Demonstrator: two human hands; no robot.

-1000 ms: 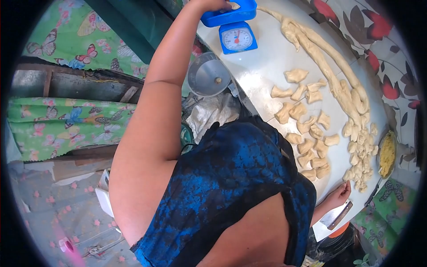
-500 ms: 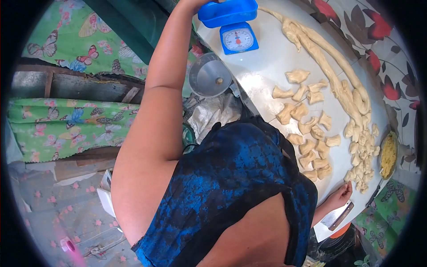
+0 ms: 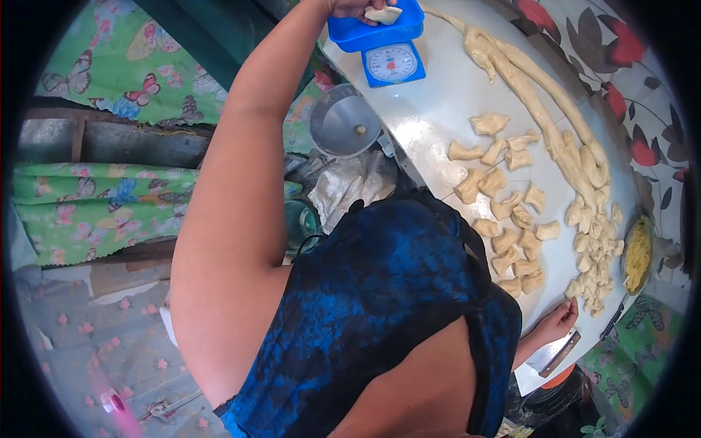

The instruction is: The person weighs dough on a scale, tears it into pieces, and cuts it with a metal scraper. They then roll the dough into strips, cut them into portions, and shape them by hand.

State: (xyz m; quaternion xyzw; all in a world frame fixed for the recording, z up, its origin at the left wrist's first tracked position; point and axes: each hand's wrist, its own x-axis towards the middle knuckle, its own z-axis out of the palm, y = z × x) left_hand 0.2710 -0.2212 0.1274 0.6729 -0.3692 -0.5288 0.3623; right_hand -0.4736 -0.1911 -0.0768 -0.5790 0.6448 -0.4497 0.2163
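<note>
At the top, my left hand [image 3: 352,9] grips a pale piece of dough [image 3: 383,14] over the blue tray [image 3: 376,35] of a kitchen scale [image 3: 392,63]. Part of that hand is cut off by the frame's edge. My right hand [image 3: 556,323] rests at the near right table edge with its fingers curled, close to a heap of small dough pieces [image 3: 593,255]. Whatever its fingers hold, if anything, is hidden. A knife [image 3: 561,355] with a brown handle lies just beside it. Several larger cut dough pieces [image 3: 504,208] are spread across the table's middle.
Long dough strips [image 3: 526,95] run along the far side of the white table [image 3: 431,117]. A dish of yellow filling [image 3: 638,255] stands at the right edge. Below the table's left edge sit a grey metal bowl [image 3: 343,124] and a crumpled plastic bag [image 3: 350,186].
My left hand has come further into view over the scale's tray, and the dough piece in it now shows. My right hand and the dough on the table have stayed put.
</note>
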